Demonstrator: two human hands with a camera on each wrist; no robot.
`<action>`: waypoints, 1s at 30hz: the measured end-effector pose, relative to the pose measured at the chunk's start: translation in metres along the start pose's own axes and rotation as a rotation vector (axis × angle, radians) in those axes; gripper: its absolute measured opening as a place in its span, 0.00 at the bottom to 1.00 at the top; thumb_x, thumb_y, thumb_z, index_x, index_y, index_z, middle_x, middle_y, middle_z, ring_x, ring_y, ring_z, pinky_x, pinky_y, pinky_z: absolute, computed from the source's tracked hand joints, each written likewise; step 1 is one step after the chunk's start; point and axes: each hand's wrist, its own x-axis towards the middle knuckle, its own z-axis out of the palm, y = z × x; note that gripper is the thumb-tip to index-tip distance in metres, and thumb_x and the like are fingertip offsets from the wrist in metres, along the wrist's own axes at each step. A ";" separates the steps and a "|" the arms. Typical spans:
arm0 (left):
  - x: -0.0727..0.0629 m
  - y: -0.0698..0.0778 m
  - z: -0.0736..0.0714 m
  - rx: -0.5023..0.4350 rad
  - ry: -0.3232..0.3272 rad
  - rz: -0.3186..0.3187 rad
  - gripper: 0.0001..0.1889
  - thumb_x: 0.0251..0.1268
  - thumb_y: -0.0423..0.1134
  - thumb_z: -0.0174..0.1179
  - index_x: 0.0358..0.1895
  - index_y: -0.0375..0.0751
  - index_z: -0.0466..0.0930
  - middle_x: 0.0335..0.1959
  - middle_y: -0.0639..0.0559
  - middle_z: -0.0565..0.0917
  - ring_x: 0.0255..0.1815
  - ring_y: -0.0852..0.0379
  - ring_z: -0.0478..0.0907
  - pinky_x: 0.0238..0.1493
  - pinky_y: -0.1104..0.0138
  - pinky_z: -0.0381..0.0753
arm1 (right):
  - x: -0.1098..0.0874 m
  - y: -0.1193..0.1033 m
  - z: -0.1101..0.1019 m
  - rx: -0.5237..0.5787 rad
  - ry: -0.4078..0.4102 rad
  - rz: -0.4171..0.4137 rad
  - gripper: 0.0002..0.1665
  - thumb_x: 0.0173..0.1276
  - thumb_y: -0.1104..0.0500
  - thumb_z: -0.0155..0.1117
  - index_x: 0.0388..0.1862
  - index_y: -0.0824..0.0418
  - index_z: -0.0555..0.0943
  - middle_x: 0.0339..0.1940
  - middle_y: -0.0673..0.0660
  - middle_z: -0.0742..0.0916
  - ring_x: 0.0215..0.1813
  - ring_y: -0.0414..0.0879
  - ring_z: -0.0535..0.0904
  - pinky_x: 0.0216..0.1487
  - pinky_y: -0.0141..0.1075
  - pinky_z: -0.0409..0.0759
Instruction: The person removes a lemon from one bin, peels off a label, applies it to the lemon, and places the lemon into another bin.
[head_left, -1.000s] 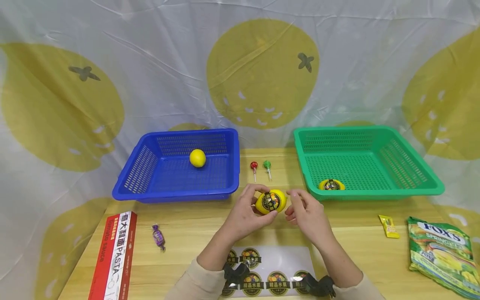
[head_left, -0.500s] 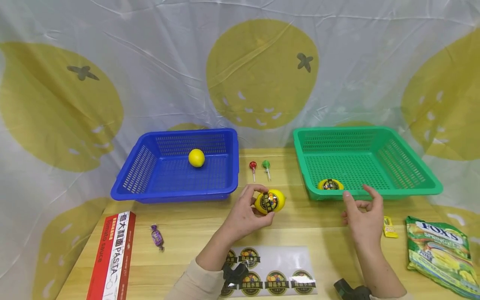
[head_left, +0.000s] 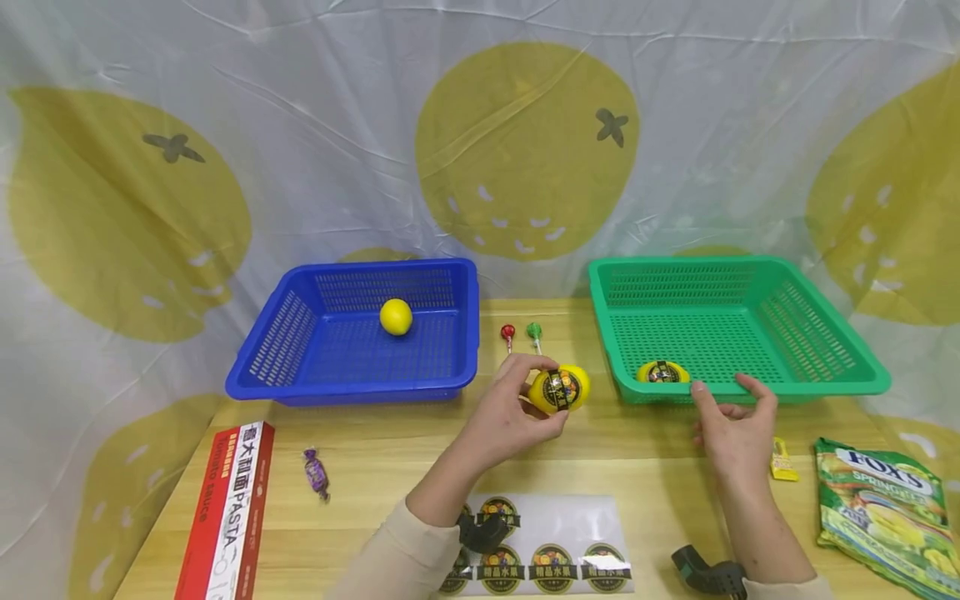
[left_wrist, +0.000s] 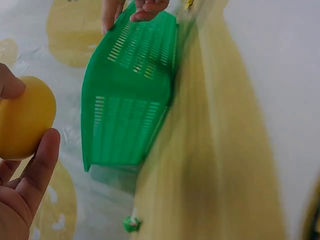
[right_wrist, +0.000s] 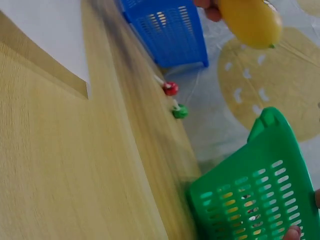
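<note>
Head view: three lemons. Held lemon (head_left: 559,390) in the left hand (head_left: 501,421), raised over the table (head_left: 360,450) between two baskets; fingers and thumb grasp it at its left end. Its long axis runs roughly side to side, right end tipped slightly up and pointing toward the green basket (head_left: 810,388); dark label across its face. Second lemon (head_left: 663,372) lies in the green basket by the near wall, labelled, long axis side to side. Third lemon (head_left: 395,317) sits in the blue basket (head_left: 345,392), looking round, axis unclear. Right hand (head_left: 738,446) at the green near rim, thumb and forefinger extended to it; cannot tell whether they grip. Two lollipops, red lollipop (head_left: 507,332) and green lollipop (head_left: 533,331). One purple sweet (head_left: 316,474), one yellow packet (head_left: 783,461), one pasta box (head_left: 232,517), one Fox's bag (head_left: 885,508), one sticker sheet (head_left: 573,517) showing five labels, some partly covered. Left wrist view: fingertips and thumb on opposite sides of the held lemon; right fingers at the green rim; one lollipop, green. Right wrist view: held lemon's green-nubbed end points down and right in frame; both lollipops show; fingertips at the green wall.
</note>
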 end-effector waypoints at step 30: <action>0.141 0.013 0.075 0.730 -0.104 0.007 0.29 0.55 0.62 0.73 0.60 0.60 0.79 0.58 0.66 0.83 0.55 0.54 0.62 0.51 0.61 0.58 | 0.002 0.002 -0.002 -0.082 0.000 -0.008 0.46 0.64 0.44 0.75 0.75 0.46 0.60 0.34 0.47 0.78 0.23 0.40 0.80 0.23 0.32 0.82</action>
